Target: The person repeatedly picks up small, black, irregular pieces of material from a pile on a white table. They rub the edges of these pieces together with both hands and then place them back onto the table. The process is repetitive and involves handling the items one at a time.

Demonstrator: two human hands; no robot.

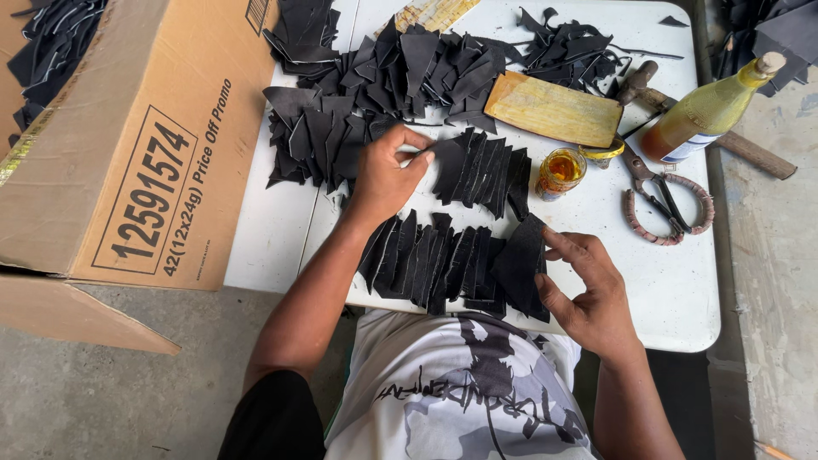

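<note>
Left hand (385,175): fingers pinched shut on the edge of one black leather piece (443,153), at the left end of the upper row (481,170) of overlapped pieces. Right hand (588,294): open, fingers spread, fingertips resting on the big end piece (520,260) of the lower row (434,260), not gripping it.

Lower row sits at the desk's near edge, 6 o'clock from the left hand; some pieces seem to overhang. A nudge from the right wrist could tip them off into the lap.

Loose heap of cut pieces (383,77) at 12 o'clock of the left hand (crowding the upper row). Dragging the pinched piece may pull neighbours out of their overlap.

Small open jar of amber liquid (561,170) at 3 o'clock from the left hand, just beside the upper row's right end. A sweep that way risks a spill onto the leather. Scissors (665,200) and corked bottle (707,111) farther right on the white desk (673,290); cardboard box (128,145) at 9 o'clock.
</note>
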